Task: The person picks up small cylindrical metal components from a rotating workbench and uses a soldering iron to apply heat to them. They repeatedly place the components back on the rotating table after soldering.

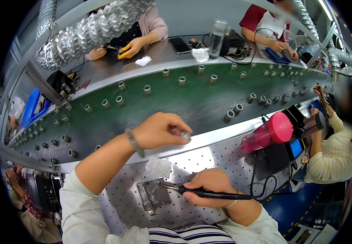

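Thumb and fingers of my left hand (161,131) pinch a small metal cylinder (185,137) above the near rail of the green belt. My right hand (212,188) grips a soldering iron (214,194) with a black handle, its tip pointing left. Below that tip lies a small metal fixture block (153,197) on the perforated metal bench (123,211). A crumpled white tissue (158,167) rests just beyond the block.
The green conveyor belt (159,97) carries several upright metal cylinders. To the right stand a pink-lidded container (280,127) and a soldering station (296,147). Co-workers sit across the belt and to my right; a foil duct (90,34) hangs at upper left.
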Available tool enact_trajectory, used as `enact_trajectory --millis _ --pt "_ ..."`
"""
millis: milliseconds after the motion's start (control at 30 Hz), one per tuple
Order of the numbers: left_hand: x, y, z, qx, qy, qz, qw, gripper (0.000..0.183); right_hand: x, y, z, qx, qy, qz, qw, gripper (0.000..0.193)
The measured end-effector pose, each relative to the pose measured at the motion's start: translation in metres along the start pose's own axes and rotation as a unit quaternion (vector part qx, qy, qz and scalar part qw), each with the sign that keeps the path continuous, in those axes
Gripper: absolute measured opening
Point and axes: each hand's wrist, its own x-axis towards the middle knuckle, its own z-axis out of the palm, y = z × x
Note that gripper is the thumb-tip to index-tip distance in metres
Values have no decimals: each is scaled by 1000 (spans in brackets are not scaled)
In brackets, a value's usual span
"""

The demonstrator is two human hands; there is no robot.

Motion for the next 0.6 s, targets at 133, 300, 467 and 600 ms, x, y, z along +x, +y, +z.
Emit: enact_trajectory --millis 133,300,467,600 --pt "-85 5 -16 -180 -6 -115 977 30 -3 -2 -2 27 9 62 998 17" --pt "-153 -18 1 -347 16 -153 925 30 -9 -7 7 178 124 217 952 13" --pt "-150 -37 25 -450 9 -101 887 26 -14 4 16 242 140 195 940 14" --pt "-156 -34 40 -457 4 -96 884 33 -14 6 17 271 145 180 934 17"
